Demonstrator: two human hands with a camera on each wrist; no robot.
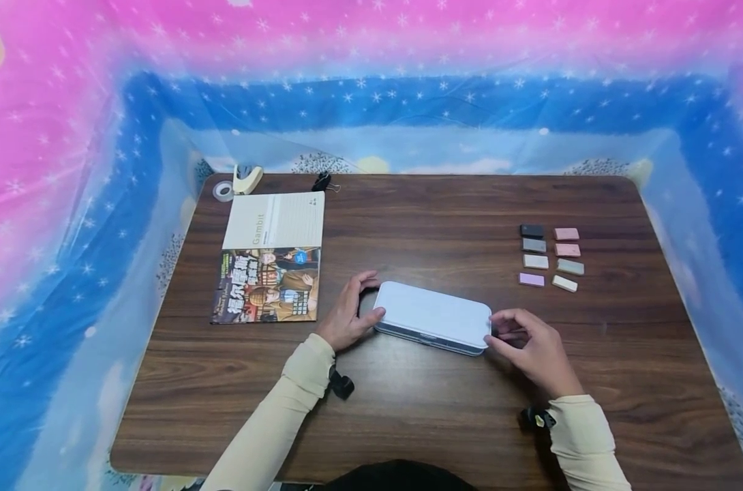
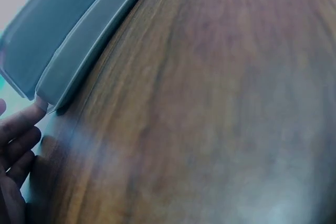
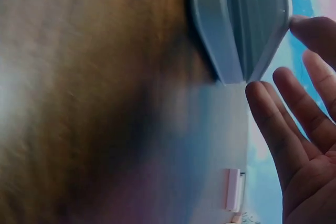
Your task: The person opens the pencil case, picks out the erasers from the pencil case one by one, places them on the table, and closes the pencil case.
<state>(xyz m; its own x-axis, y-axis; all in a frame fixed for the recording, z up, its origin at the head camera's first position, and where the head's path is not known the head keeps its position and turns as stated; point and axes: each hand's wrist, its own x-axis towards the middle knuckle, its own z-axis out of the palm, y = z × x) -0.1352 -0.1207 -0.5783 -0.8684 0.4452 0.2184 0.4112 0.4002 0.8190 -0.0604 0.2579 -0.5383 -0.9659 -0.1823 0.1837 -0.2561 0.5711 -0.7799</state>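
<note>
A white rectangular case [image 1: 433,317] lies flat on the brown wooden table [image 1: 408,423], near its middle. My left hand [image 1: 350,314] rests at the case's left end, thumb on the near edge and fingertips by the far corner. In the left wrist view one fingertip [image 2: 37,109] touches the corner of the case [image 2: 63,45]. My right hand [image 1: 525,341] is at the right end. In the right wrist view its fingers [image 3: 273,129] are nearly straight beside the case [image 3: 236,24], and one fingertip touches the corner.
Several small coloured blocks [image 1: 549,258] lie in two columns at the right. A booklet and a comic magazine [image 1: 270,259] lie at the left. A tape dispenser [image 1: 247,179], a tape roll [image 1: 223,191] and a black binder clip [image 1: 321,181] sit at the far left edge.
</note>
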